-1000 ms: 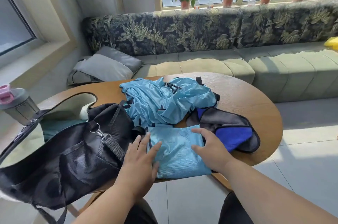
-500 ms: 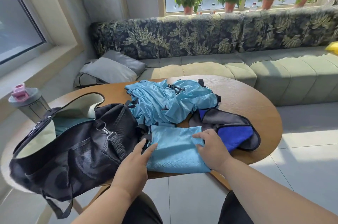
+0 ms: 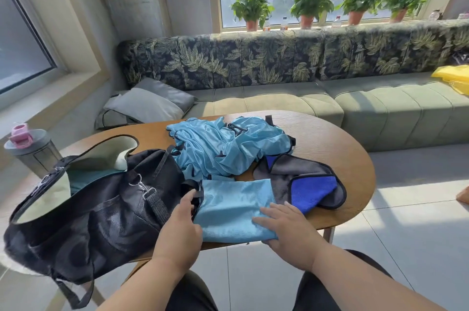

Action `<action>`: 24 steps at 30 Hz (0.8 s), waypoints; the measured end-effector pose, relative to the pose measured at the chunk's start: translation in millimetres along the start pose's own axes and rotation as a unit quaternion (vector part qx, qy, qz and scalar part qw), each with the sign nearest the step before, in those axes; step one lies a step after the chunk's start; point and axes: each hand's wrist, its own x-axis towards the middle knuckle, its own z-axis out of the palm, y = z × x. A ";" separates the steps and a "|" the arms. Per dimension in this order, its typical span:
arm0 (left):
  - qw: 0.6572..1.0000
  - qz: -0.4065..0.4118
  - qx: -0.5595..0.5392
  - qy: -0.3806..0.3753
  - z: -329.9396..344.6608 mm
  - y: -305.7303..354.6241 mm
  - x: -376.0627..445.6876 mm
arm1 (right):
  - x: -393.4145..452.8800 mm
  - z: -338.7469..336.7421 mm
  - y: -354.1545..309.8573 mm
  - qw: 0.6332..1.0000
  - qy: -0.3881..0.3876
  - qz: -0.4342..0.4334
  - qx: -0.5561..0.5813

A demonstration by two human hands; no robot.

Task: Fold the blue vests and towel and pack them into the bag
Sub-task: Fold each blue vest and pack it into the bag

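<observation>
Wooden table (image 3: 330,143): folded vest (image 3: 233,209) lengthwise left-right, both hands (image 3: 286,224) flat on it.

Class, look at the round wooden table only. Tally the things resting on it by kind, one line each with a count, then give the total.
Folded light blue vest: 1
Heap of unfolded light blue vests: 1 (number of vests in it cannot be told)
Blue and grey towel: 1
Black bag: 1
Total: 4
</observation>
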 end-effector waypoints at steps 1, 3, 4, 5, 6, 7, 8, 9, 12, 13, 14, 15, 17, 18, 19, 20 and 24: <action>0.999 0.037 0.016 0.015 0.4 1.9 -3.1 | 0.3 -1.0 -0.5 1.000 0.017 -0.010 -0.002; 0.980 0.154 0.120 0.034 7.3 4.0 -7.2 | 1.6 -5.2 -0.7 0.998 0.063 -0.014 -0.003; 0.965 0.204 0.164 0.032 11.8 5.7 -8.4 | 3.4 -8.3 -1.1 0.997 0.081 -0.014 -0.001; 0.951 0.232 0.201 0.023 15.5 8.5 -8.8 | 5.6 -13.7 -4.2 0.996 0.085 -0.012 0.007; 0.943 0.246 0.225 0.004 20.0 11.1 -8.0 | 7.6 -20.0 -8.7 0.995 0.097 -0.015 0.014; 0.940 0.242 0.240 -0.026 22.7 15.3 -6.5 | 8.8 -27.8 -13.6 0.993 0.115 -0.019 0.034; 0.939 0.232 0.246 -0.054 23.6 19.7 -4.0 | 9.5 -37.4 -18.5 0.988 0.138 -0.019 0.068; 0.943 0.218 0.239 -0.081 22.5 22.4 -0.7 | 9.7 -46.6 -23.8 0.980 0.160 -0.021 0.113; 0.968 0.181 0.149 -0.095 7.7 32.7 3.1 | 10.1 -72.9 -36.1 0.955 0.217 -0.023 0.202; 0.974 0.163 0.123 -0.094 0.6 36.2 2.0 | 10.8 -80.4 -38.1 0.949 0.227 -0.021 0.216; 0.979 0.154 0.099 -0.091 -5.6 40.4 0.6 | 12.3 -88.3 -39.4 0.946 0.234 -0.018 0.226; 0.982 0.146 0.068 -0.095 -13.2 45.6 -1.5 | 14.3 -97.2 -40.3 0.944 0.233 -0.019 0.231; 0.983 0.130 -0.005 -0.131 -27.7 53.4 -5.1 | 19.7 -118.9 -40.9 0.945 0.226 -0.022 0.235; 0.978 0.116 -0.045 -0.165 -35.2 56.8 -7.1 | 23.5 -131.4 -40.5 0.946 0.224 -0.024 0.231; 0.970 0.101 -0.089 -0.204 -41.7 58.9 -9.4 | 27.2 -144.9 -40.2 0.949 0.217 -0.026 0.227; 0.957 0.086 -0.133 -0.241 -47.8 61.2 -11.9 | 32.0 -159.0 -39.5 0.953 0.203 -0.026 0.225; 0.904 0.052 -0.272 -0.327 -56.7 62.2 -18.6 | 56.8 -201.1 -35.9 0.971 0.076 -0.047 0.224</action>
